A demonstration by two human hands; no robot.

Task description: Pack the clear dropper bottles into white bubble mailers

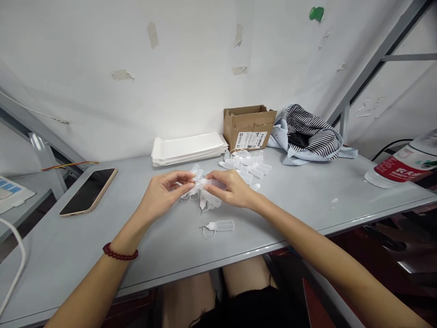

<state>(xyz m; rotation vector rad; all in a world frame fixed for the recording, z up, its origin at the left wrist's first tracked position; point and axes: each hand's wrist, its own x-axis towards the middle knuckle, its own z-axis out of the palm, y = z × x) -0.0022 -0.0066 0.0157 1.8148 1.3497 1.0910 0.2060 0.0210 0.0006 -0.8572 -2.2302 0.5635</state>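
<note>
My right hand [235, 187] is closed around a small clear needle-tip bottle [215, 183], held sideways with its tip to the left. At that tip, the thumb and fingers of my left hand [163, 191] pinch together, apparently on the needle end or its little cap; the exact contact is too small to see. Just beneath my hands lie several similar bottles [210, 199] with white looped straps. Closer to the table's front edge, a single needle-tip bottle [224, 225] rests on its side, its strap hanging in a loop. Behind my right hand is a pile of bottles [254, 166].
A stack of white flat trays or boxes [189, 148] and an open cardboard box [249, 125] stand against the wall. Right of them sits a striped cloth bundle [307, 134], then a large red-labelled bottle [404, 164]. A phone [89, 191] lies at left on the grey table [164, 255].
</note>
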